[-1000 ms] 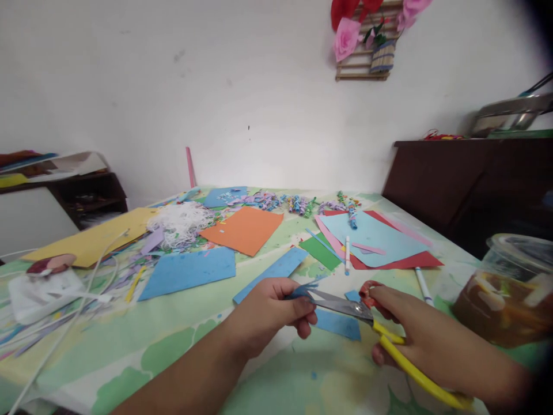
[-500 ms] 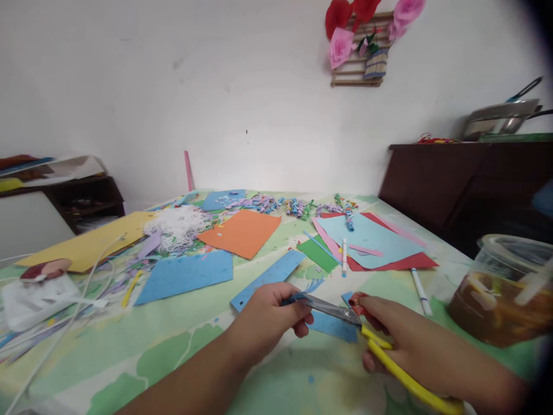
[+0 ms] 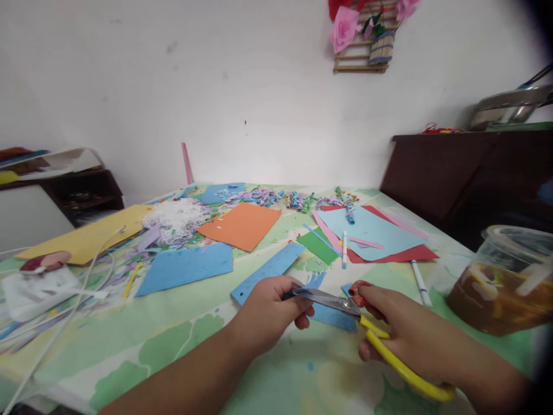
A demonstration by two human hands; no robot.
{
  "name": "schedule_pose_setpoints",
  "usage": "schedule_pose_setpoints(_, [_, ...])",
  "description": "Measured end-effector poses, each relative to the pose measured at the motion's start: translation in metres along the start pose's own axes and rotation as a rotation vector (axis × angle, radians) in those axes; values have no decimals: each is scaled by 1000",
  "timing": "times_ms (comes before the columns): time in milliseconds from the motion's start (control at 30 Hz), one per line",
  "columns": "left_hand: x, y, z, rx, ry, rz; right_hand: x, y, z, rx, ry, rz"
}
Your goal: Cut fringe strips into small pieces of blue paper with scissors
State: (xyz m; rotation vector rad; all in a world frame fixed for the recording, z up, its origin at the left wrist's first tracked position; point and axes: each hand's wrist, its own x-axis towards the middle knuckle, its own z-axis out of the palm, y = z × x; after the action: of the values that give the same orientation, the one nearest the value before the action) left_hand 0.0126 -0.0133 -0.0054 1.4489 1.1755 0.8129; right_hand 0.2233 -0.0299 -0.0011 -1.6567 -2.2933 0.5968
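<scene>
My left hand (image 3: 270,308) pinches a small blue paper strip (image 3: 314,280) with fringe cuts along its far edge, held just above the table. My right hand (image 3: 401,334) grips yellow-handled scissors (image 3: 345,304), fingers through the loops. The steel blades point left and meet the strip right at my left fingertips. A blue paper offcut (image 3: 332,317) lies on the green patterned tablecloth (image 3: 173,340) under the blades.
Coloured sheets lie across the table: orange (image 3: 244,225), blue (image 3: 185,266), yellow (image 3: 82,233), light blue over red (image 3: 367,233). A shredded white paper pile (image 3: 175,219), curled paper bits (image 3: 298,202), two pens (image 3: 344,248), white cables (image 3: 64,294) and a plastic cup with a brown drink (image 3: 496,282) are nearby.
The scissors and both hands shifted slightly left and up in view. The blades have closed further onto the blue strip.
</scene>
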Motion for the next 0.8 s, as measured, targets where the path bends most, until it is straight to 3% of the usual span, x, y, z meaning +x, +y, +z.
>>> schedule_pose_setpoints(233, [1, -1, -2, -44, -38, 20, 1, 5, 1, -28, 21, 18])
schedule_pose_setpoints(533, [8, -2, -1, -404, -44, -47, 1, 10, -3, 7, 14, 41])
schedule_pose_setpoints(800, [9, -2, -1, -429, -31, -23, 3, 5, 2, 82, -45, -10])
